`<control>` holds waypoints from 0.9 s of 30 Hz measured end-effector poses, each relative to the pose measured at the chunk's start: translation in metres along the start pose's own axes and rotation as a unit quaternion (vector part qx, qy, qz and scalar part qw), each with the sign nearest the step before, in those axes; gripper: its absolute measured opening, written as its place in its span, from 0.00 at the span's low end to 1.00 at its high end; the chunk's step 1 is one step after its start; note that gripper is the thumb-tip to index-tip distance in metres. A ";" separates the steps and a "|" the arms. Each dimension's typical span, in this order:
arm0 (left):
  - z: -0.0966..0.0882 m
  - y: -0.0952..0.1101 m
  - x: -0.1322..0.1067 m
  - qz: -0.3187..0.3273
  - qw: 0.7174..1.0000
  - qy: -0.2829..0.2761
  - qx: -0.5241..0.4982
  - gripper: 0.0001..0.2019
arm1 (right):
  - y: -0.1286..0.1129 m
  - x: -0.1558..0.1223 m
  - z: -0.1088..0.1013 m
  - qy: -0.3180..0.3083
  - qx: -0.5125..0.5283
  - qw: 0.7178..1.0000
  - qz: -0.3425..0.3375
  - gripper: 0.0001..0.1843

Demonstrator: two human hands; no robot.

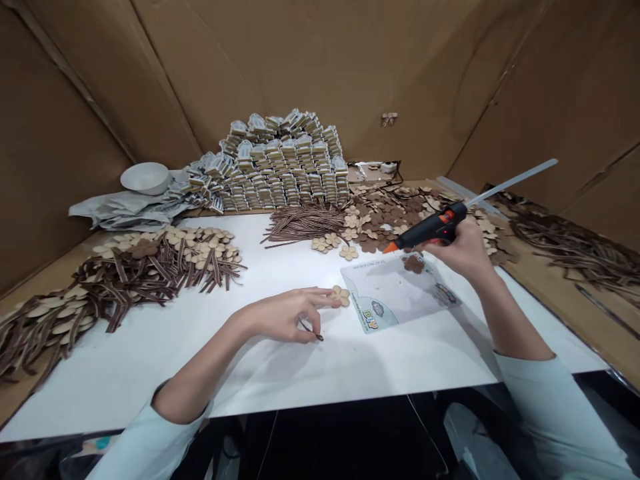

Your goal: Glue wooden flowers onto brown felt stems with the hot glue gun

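Note:
My right hand (pixel 466 248) is wrapped round a black and orange hot glue gun (pixel 434 227), its orange nozzle pointing left and down above the table. A long translucent glue stick (pixel 515 180) juts out of its back. Low over the white table top, my left hand (pixel 290 315) pinches a thin dark brown strip (pixel 319 337) between thumb and finger. The outstretched fingers of that hand touch a beige flower cutout (pixel 341 295). Beside it lies a clear printed plastic sheet (pixel 400 293), with a brown flower cutout (pixel 414 263) near its upper edge.
Dark strips with beige flowers heap up at left (pixel 150 273). A bundle of brown strips (pixel 305 223) and a flower pile (pixel 380 213) lie behind my hands. Stacked small cards (pixel 285 167), a white bowl (pixel 145 178) and cardboard walls (pixel 320 60) stand at the back.

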State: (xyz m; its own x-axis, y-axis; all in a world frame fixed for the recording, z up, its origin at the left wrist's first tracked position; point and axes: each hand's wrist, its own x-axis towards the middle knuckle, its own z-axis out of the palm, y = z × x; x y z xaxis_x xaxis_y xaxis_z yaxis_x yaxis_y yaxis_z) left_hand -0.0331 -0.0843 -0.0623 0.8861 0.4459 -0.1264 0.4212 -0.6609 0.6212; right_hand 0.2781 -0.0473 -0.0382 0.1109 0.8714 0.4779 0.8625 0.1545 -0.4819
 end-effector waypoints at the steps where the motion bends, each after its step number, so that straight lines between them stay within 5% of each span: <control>1: 0.000 0.000 0.000 -0.002 1.000 -0.002 -0.001 0.07 | 0.002 -0.002 -0.002 -0.023 -0.019 0.999 -0.018 0.09; 5: 0.002 -0.001 0.001 -0.008 1.000 -0.001 -0.001 0.07 | 0.008 -0.013 0.001 -0.088 -0.087 0.990 -0.067 0.10; 15: 0.009 0.005 0.005 0.009 0.998 0.060 -0.030 0.06 | 0.004 -0.025 0.016 -0.093 -0.164 0.979 -0.081 0.13; 22: 0.026 0.026 0.019 0.005 0.967 0.182 -0.177 0.06 | 0.004 -0.028 0.019 -0.094 -0.196 0.971 -0.095 0.17; 27: 0.033 0.029 0.024 0.007 0.966 0.209 -0.149 0.06 | 0.004 -0.029 0.019 -0.100 -0.219 0.966 -0.095 0.18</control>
State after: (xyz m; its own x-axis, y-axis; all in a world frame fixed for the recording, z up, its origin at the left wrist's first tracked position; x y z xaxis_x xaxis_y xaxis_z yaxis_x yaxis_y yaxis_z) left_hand 0.0068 -0.1128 -0.0726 0.7096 0.6839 0.1693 0.2793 -0.4936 0.8236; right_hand 0.2687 -0.0629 -0.0679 -0.1287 0.9259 0.3552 0.9890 0.1460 -0.0224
